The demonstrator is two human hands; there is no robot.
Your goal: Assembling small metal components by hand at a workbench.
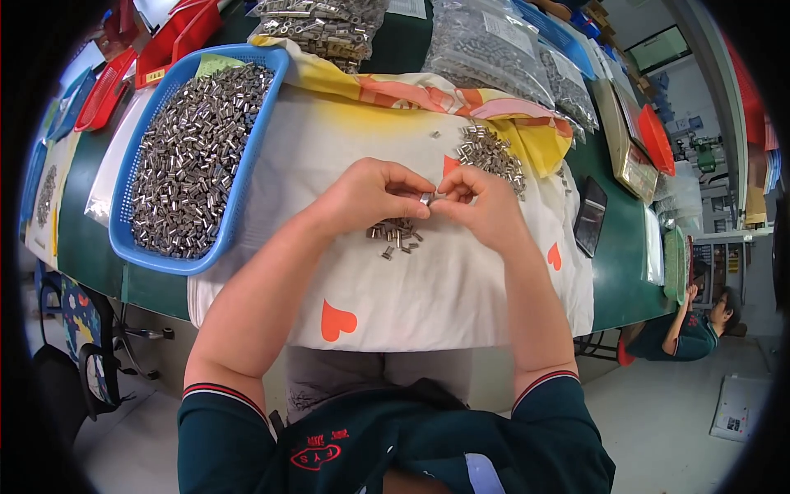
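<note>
Head view: both hands [428, 198] pinch one small metal sleeve [425, 198] together; it could slip into the loose pile [395, 235] beneath.

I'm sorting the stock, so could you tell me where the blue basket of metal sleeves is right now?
In the head view, the blue basket sits on the person's left side of the table, beside the white cloth, left of the left hand.
</note>
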